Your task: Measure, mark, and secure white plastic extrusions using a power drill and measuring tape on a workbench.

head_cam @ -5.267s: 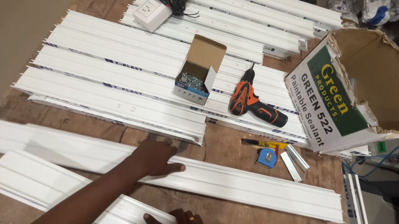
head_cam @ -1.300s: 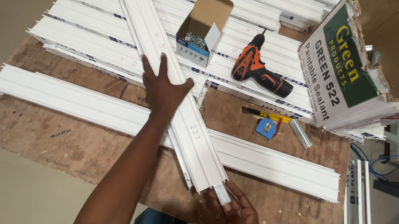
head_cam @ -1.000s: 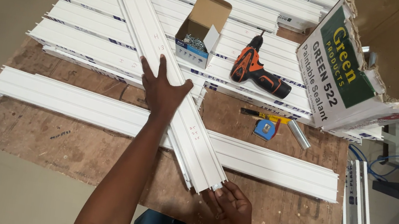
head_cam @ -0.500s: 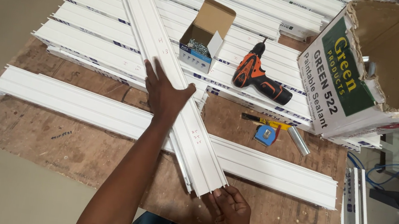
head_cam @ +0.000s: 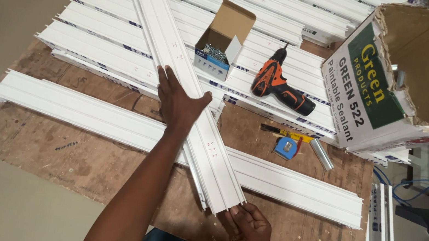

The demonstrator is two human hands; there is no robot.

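Observation:
A long white plastic panel (head_cam: 170, 56) lies slantwise across the other panels, running from the far left to the near middle. My left hand (head_cam: 178, 102) rests palm down on its middle, fingers spread. My right hand (head_cam: 249, 231) grips its near end from below with the fingertips. Another long white panel (head_cam: 88, 115) lies flat across the wooden table (head_cam: 71, 157) beneath it.
Stacks of white panels (head_cam: 97, 47) cover the far half of the table. On them sit an open box of screws (head_cam: 221, 47) and an orange cordless drill (head_cam: 277, 87). A blue tape measure (head_cam: 285, 146) lies beside a big open carton (head_cam: 396, 83) at right.
Five seconds ago both hands rested on panels lying flat at the near edge. Now one panel lies slantwise under my hands; over the last second it has barely moved.

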